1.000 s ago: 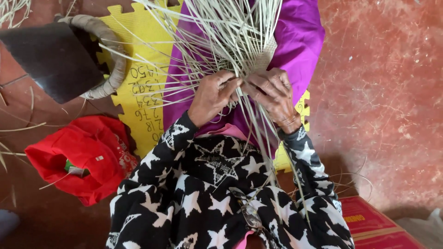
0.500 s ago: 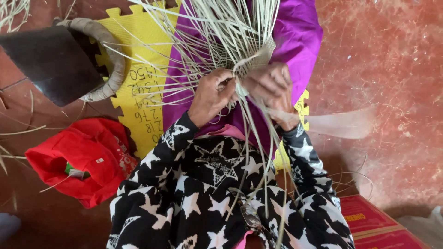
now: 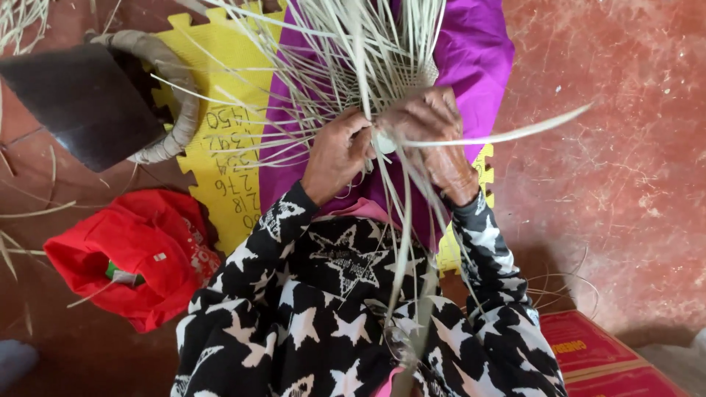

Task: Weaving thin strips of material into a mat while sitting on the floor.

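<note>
Setting: red, scuffed cement floor [image 3: 625, 191], with a yellow foam mat [image 3: 220, 158] laid on it and a purple cloth [image 3: 478, 51] spread over the mat.

Grip, left hand [image 3: 334, 151]: fingers curled shut around pale reed strips at the near edge of the weaving [image 3: 368, 66]. Thumb side turned toward the other hand; the two hands touching at the knuckles.

Grip, right hand [image 3: 426, 129]: closed, pinching a single reed strip [image 3: 507, 132] that runs out level to the right, over the floor. Fingers folded over the woven edge at the same spot.

Work piece: half-woven reed weaving held above the purple cloth, between the hands and the top of the view. Loose strips fanning upward and to the left across the yellow mat; several more hanging down past the wrists, over the black sleeves with white stars [image 3: 294, 294].

Surroundings, outward from the hands:
- Handwritten figures on the mat, just left of the cloth.
- Dark slab [image 3: 81, 103] resting against a padded grey ring [image 3: 180, 95], upper left.
- Red bag [image 3: 125, 257] on the floor, lower left, near the left elbow.
- Red cardboard box [image 3: 596, 360], lower right corner.
- Stray reed strips on the floor at the left edge.
</note>
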